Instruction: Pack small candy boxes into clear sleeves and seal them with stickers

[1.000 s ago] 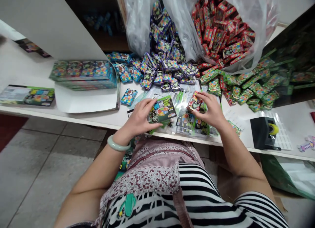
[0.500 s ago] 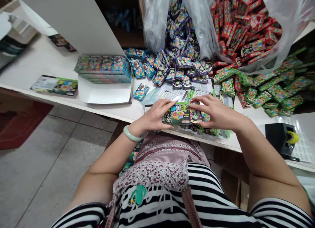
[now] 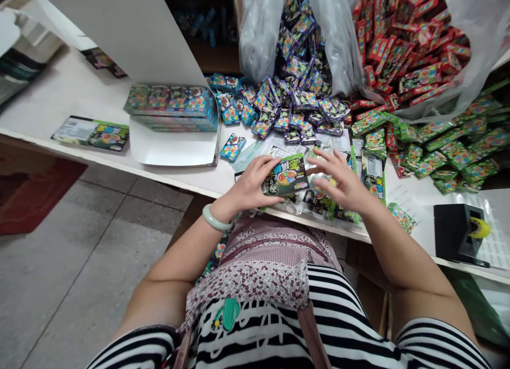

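Note:
A small black and green printed box (image 3: pixel 287 178) is held by my left hand (image 3: pixel 255 185), thumb along its near edge and fingers along its far edge. My right hand (image 3: pixel 338 178) is by the box's right end with its fingers apart and nothing in them. I cannot tell whether its fingertips touch that end. Beneath both hands lie several flat black and green cartons (image 3: pixel 319 201) and clear plastic wrap. Just beyond my left hand rests a single blue small box (image 3: pixel 233 147).
Purple small boxes (image 3: pixel 300 100) spill from a plastic bag; red ones (image 3: pixel 418 50) fill another bag. Green ones (image 3: pixel 458 151) are heaped at right, near a black tape dispenser (image 3: pixel 454 233). At left stand a white display carton (image 3: pixel 171 148) with packed boxes and a flat carton (image 3: pixel 91 132).
My right hand has come off the box's right end and opened. The red small box that stuck out there no longer shows. My left hand keeps its hold.

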Demonstrator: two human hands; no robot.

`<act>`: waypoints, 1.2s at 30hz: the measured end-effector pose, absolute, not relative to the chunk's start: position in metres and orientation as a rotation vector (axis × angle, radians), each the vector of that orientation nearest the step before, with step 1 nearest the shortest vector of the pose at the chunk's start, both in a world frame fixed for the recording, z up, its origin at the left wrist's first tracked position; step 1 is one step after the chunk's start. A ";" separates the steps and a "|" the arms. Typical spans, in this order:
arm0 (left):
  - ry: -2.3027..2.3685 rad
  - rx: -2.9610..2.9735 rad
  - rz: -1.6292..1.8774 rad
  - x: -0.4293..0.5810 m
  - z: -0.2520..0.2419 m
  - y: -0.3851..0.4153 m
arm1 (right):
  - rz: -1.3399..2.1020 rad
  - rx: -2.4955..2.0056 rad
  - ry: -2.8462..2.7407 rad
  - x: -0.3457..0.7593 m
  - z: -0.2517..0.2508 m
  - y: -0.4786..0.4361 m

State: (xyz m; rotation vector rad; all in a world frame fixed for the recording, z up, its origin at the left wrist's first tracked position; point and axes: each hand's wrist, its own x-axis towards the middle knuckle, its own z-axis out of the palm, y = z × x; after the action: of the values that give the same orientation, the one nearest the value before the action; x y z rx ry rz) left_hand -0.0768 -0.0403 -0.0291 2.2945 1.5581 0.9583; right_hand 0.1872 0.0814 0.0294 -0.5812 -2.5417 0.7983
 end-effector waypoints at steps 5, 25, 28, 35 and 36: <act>1.641 2.272 1.022 -0.081 -0.022 -0.042 | 0.580 -1.213 -2.182 0.169 0.014 0.191; 1.748 2.268 0.999 -0.101 -0.031 -0.044 | 1.388 -1.355 -1.658 0.165 -0.004 0.210; 1.782 2.264 0.982 -0.101 -0.033 -0.044 | 1.483 -1.176 -1.730 0.180 -0.002 0.180; 1.764 2.292 0.951 -0.087 -0.032 -0.039 | 1.381 -0.885 -2.128 0.185 0.019 0.109; 1.749 2.306 0.951 -0.085 -0.032 -0.039 | 1.363 -0.901 -2.143 0.183 0.023 0.102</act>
State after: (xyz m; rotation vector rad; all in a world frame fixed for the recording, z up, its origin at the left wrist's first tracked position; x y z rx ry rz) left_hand -0.0852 -0.0388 -0.0321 2.3058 1.7487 0.9508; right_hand 0.1827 0.1021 0.0227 -0.9011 -2.1434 1.3635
